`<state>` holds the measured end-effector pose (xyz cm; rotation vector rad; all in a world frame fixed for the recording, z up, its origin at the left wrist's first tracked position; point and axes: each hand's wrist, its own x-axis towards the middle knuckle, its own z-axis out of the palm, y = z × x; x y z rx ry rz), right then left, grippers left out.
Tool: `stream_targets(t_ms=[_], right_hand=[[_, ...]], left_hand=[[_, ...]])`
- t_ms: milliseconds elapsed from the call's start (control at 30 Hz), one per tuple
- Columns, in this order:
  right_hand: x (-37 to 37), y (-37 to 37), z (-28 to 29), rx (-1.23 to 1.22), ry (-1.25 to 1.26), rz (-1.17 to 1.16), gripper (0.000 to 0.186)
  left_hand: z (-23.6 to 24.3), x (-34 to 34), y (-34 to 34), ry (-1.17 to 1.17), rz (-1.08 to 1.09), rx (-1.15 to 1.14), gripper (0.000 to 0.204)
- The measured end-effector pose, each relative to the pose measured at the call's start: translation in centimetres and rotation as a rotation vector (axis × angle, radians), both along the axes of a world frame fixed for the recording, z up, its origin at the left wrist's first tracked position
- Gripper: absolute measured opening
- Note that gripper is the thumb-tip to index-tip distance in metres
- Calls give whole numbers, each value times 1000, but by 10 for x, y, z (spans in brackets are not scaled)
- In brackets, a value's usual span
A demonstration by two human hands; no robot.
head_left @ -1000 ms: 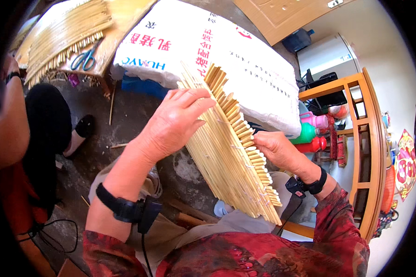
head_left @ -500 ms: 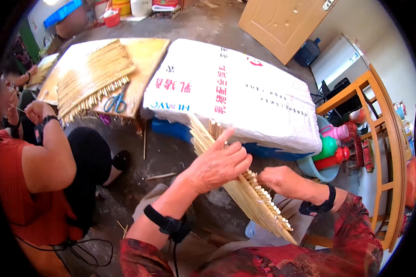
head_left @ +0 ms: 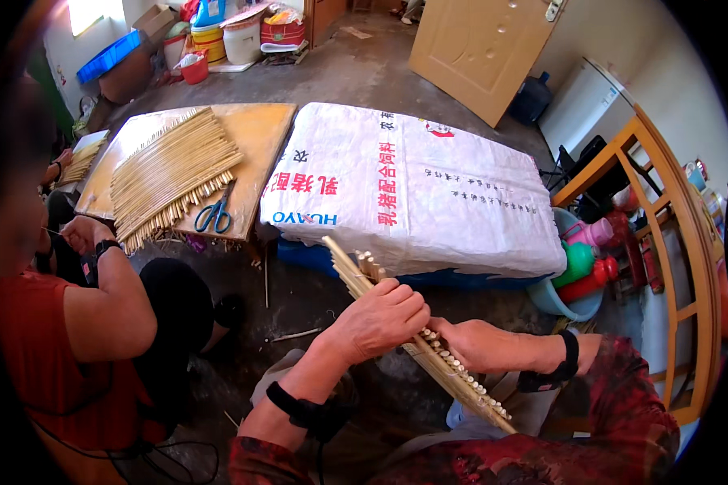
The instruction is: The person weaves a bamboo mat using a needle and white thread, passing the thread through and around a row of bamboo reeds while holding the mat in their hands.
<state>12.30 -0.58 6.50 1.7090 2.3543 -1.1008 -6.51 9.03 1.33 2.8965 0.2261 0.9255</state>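
Note:
A mat of straw-coloured stalks [head_left: 459, 391] slants over my lap, its pale cut ends lined up along the right edge. My left hand [head_left: 383, 320] is closed over its upper part, fingers wrapped round the edge. Close against it, my right hand [head_left: 479, 344] is closed at the row of cut ends. Its fingertips are hidden, and what they pinch cannot be made out. A few short stalk ends [head_left: 367, 263] stick up just beyond my left hand.
A white printed woven sack [head_left: 453, 190] covers a low stack ahead. On the wooden table [head_left: 271, 133] to the left lie another stalk mat [head_left: 174, 170] and scissors [head_left: 213, 217]. A co-worker in red [head_left: 109, 323] sits at my left. A wooden frame [head_left: 663, 242] and a basin [head_left: 570, 303] stand right.
My left hand's raised index finger has folded down onto the mat. My right hand has moved left to meet it. The view has tilted up, so the surroundings sit lower.

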Motion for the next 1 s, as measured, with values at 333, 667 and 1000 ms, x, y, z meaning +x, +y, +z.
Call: stream_targets(t_ms=[333, 667, 1000], right_hand=[[90, -37, 55, 608, -155, 37, 16], [76, -136, 29, 566, 221, -411, 21], [71, -100, -76, 506, 466, -751, 28]], left_hand=[[26, 17, -36, 12, -59, 39, 18], [50, 69, -83, 36, 357, -1, 34], [12, 97, -119, 80, 540, -57, 34]])
